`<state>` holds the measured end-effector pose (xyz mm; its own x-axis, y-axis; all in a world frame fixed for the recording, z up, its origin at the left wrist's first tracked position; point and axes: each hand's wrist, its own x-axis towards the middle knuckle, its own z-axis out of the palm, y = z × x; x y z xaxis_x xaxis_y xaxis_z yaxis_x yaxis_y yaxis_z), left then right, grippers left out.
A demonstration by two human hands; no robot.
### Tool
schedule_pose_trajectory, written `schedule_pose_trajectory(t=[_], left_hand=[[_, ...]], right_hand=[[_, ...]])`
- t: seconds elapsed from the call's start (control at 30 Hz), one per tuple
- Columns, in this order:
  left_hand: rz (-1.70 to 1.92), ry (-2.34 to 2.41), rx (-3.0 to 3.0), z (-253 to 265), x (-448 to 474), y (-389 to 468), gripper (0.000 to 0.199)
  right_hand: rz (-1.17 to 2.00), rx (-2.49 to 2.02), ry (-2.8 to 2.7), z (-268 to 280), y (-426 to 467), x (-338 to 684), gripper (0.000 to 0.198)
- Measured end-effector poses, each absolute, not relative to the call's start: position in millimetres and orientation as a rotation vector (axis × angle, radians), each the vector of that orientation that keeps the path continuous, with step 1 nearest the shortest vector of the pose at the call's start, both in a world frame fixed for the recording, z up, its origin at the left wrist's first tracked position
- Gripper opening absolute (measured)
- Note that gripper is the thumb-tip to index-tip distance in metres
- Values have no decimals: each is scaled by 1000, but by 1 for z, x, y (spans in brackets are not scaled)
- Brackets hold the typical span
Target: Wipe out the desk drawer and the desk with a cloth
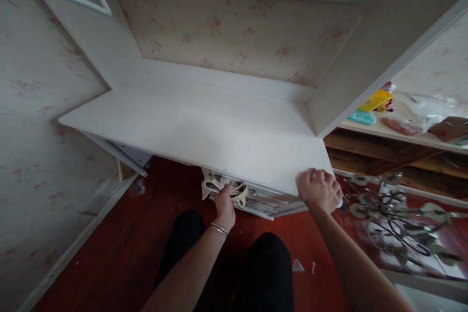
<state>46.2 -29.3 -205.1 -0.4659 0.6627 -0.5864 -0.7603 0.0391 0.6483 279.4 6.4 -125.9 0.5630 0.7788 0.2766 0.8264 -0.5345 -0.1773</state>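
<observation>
**Hands at the white shelf's front edge**

From the head view we see our left hand [224,207] clenched around a beige cloth bag [223,188] hanging just under the white shelf [190,126]. Our right hand [320,190] presses a small white cloth [305,175] onto the shelf's front right corner, fingers curled over it. A metal chandelier [395,219] lies on the red floor [120,248] nearby

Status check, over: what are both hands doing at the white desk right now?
Left hand gripping beige cloth under white desk top. Right hand closed on white wipe at the desk's front corner. Metal chandelier on floor, right.
</observation>
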Motion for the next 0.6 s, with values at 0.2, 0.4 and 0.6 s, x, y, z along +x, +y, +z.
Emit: schedule_pose_trajectory(t=[0.2,0.4,0.6], left_hand=[[1638,1094,-77,-149,64,-48,27],[1429,901,-136,-135,136,-70,25],[1154,761,-193,-170,215,-67,16]], right_hand=[[-223,-2491,-1323,-124,5,277,45],[-242,-2487,-1338,-124,5,278,45],[-278,-2482,-1384,-126,5,280,44]])
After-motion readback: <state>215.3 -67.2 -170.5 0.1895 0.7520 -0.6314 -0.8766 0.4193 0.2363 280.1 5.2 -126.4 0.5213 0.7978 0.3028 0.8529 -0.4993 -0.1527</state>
